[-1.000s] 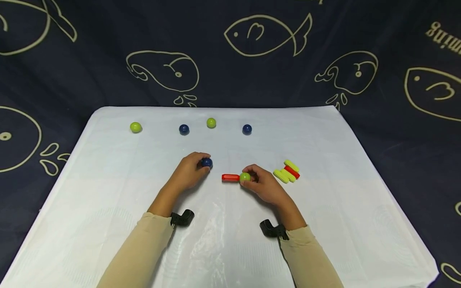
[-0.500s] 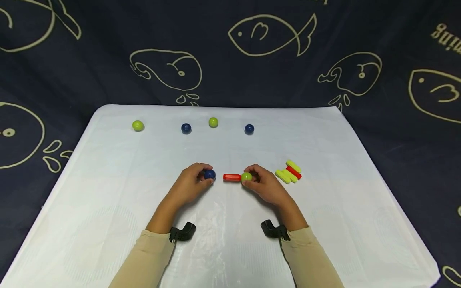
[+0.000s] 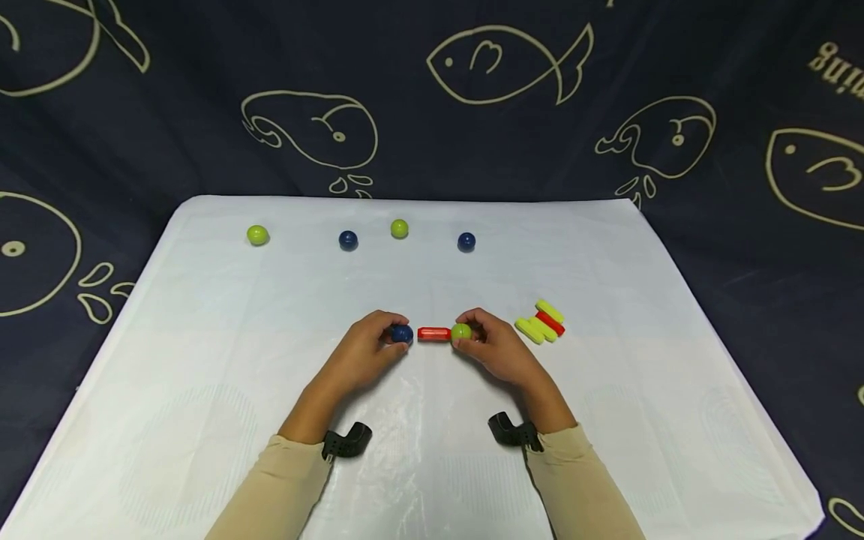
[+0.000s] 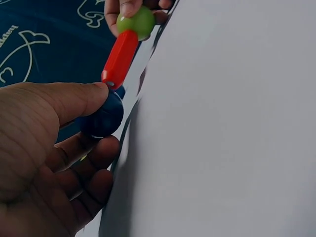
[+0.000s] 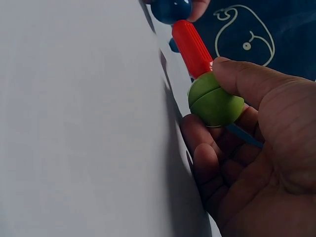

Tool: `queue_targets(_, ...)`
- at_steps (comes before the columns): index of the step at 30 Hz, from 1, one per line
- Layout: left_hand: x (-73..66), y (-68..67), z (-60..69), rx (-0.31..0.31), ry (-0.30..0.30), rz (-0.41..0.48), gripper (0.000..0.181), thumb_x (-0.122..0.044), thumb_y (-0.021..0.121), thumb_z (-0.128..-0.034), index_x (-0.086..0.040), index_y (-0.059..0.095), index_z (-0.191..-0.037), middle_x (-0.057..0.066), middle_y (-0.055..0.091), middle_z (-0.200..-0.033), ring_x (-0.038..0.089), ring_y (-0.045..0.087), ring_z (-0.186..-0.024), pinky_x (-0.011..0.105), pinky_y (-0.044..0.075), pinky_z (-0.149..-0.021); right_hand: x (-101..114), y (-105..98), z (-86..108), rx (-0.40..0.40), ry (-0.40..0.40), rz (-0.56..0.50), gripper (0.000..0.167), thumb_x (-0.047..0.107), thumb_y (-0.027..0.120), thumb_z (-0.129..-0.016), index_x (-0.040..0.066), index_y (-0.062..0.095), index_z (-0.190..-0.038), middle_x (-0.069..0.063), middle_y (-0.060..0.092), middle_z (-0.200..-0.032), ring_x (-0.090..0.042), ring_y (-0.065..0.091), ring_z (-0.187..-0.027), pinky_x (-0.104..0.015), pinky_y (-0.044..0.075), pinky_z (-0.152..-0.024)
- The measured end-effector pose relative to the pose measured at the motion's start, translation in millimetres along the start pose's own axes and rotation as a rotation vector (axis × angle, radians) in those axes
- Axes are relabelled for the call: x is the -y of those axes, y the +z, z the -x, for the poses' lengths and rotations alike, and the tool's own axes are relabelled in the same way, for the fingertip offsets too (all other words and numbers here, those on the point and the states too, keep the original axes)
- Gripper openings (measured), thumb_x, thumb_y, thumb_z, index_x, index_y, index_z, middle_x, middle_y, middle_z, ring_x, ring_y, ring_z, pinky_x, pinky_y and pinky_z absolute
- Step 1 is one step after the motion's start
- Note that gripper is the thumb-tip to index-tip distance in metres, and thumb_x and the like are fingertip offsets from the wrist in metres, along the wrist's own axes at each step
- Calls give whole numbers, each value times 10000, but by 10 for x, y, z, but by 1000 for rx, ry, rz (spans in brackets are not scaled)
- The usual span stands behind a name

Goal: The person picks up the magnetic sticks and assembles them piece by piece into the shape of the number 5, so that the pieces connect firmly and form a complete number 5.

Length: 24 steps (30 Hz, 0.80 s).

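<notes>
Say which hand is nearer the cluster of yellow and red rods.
Right. The right hand is left of the cluster, not touching it, holding a green ball; the left hand is farther left, holding a dark blue ball.

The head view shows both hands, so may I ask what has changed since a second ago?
The left hand has carried its blue ball toward the near side and rightward, closer to the free end of the red rod. Nothing was picked up or released. The right hand still holds the green ball; the rod, four loose balls and the pile of sticks stayed put.
</notes>
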<state>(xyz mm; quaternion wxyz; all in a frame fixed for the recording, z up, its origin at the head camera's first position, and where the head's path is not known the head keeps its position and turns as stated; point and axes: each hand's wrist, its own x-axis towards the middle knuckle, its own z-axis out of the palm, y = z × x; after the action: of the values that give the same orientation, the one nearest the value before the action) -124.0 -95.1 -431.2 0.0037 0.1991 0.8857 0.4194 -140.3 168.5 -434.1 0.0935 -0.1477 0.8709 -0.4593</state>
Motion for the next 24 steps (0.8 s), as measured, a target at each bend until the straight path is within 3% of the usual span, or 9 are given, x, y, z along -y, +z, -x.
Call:
queue_targets(11, -27, 32, -2, 10, -9, -7, 357, -103, 743, -899, -24, 640, -1231, 90, 635, -1137, 180, 628, -928, 355, 516, -820, 13, 2, 1, 4, -1, 4, 275, 149, 721, -917, 98, 620, -1167, -27, 559, -871, -197, 519, -805, -339, 433, -708)
queue_targets(24, 10, 39, -4, -26, -3, -13, 346, -102, 734, -906, -24, 641, -1231, 97, 634, -1127, 191, 616, -914, 363, 510, -819, 2, 8, 1, 0, -11, 6, 283, 154, 720, -918, 93, 620, -1175, -24, 558, -872, -193, 519, -804, -332, 433, -706)
